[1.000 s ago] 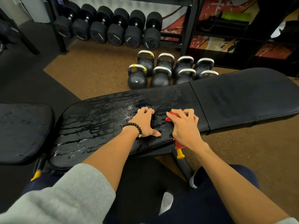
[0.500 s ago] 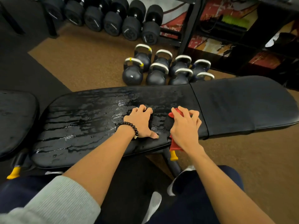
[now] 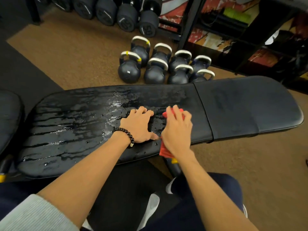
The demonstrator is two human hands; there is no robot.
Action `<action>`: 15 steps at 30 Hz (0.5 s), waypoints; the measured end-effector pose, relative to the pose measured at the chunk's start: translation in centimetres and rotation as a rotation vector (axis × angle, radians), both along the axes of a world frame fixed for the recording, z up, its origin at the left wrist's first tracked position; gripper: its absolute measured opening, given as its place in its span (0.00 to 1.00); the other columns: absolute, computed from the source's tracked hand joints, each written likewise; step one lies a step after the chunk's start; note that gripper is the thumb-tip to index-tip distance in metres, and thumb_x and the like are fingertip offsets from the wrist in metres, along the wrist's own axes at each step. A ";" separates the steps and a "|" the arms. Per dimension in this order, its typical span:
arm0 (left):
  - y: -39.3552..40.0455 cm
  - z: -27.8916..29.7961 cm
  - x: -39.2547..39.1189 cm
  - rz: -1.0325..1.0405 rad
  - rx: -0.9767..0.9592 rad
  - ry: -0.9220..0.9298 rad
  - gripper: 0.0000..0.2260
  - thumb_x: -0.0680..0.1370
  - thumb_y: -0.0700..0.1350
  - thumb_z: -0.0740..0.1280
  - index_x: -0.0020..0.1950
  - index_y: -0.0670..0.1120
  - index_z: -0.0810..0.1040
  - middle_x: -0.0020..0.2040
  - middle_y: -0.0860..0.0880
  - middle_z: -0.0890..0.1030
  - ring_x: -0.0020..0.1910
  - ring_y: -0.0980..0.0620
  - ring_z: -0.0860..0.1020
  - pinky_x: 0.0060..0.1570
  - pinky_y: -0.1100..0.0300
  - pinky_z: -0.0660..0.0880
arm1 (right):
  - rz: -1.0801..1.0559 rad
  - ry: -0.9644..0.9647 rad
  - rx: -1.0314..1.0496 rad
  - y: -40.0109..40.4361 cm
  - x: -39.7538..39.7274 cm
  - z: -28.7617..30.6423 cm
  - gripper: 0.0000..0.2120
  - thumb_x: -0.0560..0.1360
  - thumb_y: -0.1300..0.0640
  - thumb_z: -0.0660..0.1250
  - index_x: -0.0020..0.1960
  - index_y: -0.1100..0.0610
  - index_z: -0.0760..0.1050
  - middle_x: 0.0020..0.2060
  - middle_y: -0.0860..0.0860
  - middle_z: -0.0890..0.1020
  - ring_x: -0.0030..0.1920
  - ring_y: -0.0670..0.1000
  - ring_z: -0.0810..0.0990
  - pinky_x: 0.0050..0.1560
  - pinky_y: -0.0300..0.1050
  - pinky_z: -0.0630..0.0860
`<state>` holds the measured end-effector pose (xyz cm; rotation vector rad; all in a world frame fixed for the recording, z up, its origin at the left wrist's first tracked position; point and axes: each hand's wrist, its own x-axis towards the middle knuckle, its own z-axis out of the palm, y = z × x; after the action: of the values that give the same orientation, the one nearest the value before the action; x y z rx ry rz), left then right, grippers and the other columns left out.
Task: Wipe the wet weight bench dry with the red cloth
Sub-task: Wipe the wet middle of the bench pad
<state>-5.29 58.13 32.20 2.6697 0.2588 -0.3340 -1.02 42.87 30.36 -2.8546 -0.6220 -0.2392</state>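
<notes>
The black weight bench (image 3: 70,124) lies across the view, its long left pad streaked and beaded with water, its right pad (image 3: 246,107) matte and without streaks. My right hand (image 3: 177,130) presses flat on the red cloth (image 3: 164,151) near the seam between the pads; red shows past my fingertips and hangs over the bench's near edge. My left hand (image 3: 139,125), with a dark bead bracelet at the wrist, rests palm down on the wet pad just left of the cloth, fingers curled, thumb almost touching my right hand.
Several kettlebells (image 3: 128,70) stand on the brown floor just behind the bench. A row of dumbbells (image 3: 146,22) lies on a rack at the back, beside dark shelving (image 3: 250,39). Another black pad (image 3: 8,117) sits at the far left. My knees are below the bench.
My view has tilted down and drifted left, so the bench sits lower in frame. My right hand has slid the cloth slightly left toward my left hand, which stays planted.
</notes>
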 end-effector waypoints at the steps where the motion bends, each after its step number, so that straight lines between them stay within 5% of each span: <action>1: 0.2 -0.1 -0.3 0.022 -0.033 -0.016 0.38 0.71 0.64 0.72 0.76 0.55 0.61 0.72 0.53 0.63 0.72 0.47 0.63 0.60 0.41 0.71 | 0.079 0.023 -0.024 0.1 -1.2 -0.4 0.31 0.72 0.59 0.66 0.74 0.54 0.65 0.75 0.53 0.65 0.70 0.60 0.61 0.65 0.59 0.68; 5: 0.7 -1.5 -2.8 0.056 -0.122 -0.089 0.33 0.74 0.63 0.68 0.74 0.52 0.65 0.70 0.52 0.67 0.71 0.48 0.66 0.66 0.43 0.70 | 0.356 -0.007 -0.102 -3.7 -2.3 -1.2 0.33 0.74 0.58 0.67 0.77 0.49 0.63 0.77 0.50 0.64 0.76 0.55 0.61 0.74 0.58 0.61; 12: 1.3 -2.4 -5.6 -0.081 -0.090 -0.014 0.53 0.62 0.77 0.66 0.80 0.56 0.52 0.80 0.53 0.51 0.79 0.47 0.48 0.76 0.38 0.48 | -0.037 0.051 -0.046 -3.0 1.7 0.4 0.30 0.77 0.62 0.62 0.78 0.55 0.61 0.78 0.58 0.59 0.78 0.64 0.53 0.75 0.65 0.54; 15: 1.1 -2.6 -5.7 -0.108 -0.008 -0.024 0.59 0.57 0.79 0.67 0.80 0.57 0.48 0.80 0.52 0.49 0.79 0.47 0.47 0.76 0.39 0.46 | 0.078 0.020 -0.082 -0.4 -1.2 -0.4 0.31 0.76 0.59 0.63 0.78 0.57 0.60 0.77 0.59 0.59 0.77 0.65 0.54 0.73 0.66 0.59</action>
<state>-11.02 59.24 29.57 2.6838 0.1060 -0.3349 -2.22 42.47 29.96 -2.8993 -0.7546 -0.1766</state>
